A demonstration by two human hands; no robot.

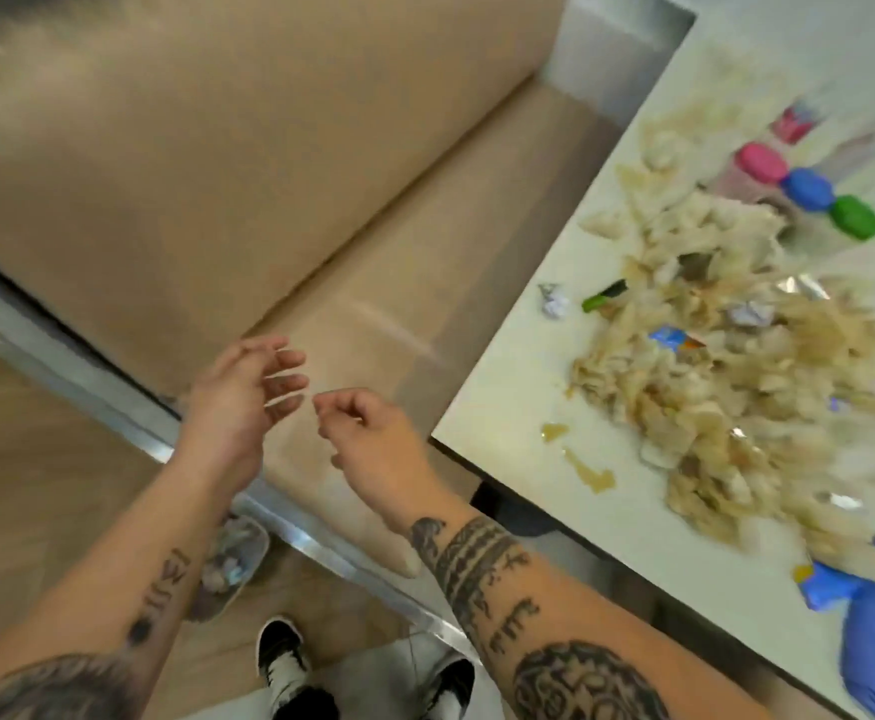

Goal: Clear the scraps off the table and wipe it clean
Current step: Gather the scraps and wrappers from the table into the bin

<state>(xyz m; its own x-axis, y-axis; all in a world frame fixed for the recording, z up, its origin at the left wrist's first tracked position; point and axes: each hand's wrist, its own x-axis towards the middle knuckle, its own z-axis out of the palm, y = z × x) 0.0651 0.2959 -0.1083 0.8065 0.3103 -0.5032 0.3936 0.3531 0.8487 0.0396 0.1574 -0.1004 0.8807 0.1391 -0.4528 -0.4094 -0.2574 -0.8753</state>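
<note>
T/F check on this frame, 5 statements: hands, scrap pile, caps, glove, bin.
1. Both hands are off the table, over the floor. True: the left hand and right hand are in the air beside the table.
2. The right hand grips a cloth. False: it holds nothing visible.
3. The scrap pile still lies on the table. True.
4. The three caps are all red. False: pink cap, blue cap, green cap.
5. A blue glove lies at the table's near edge. True.
</note>
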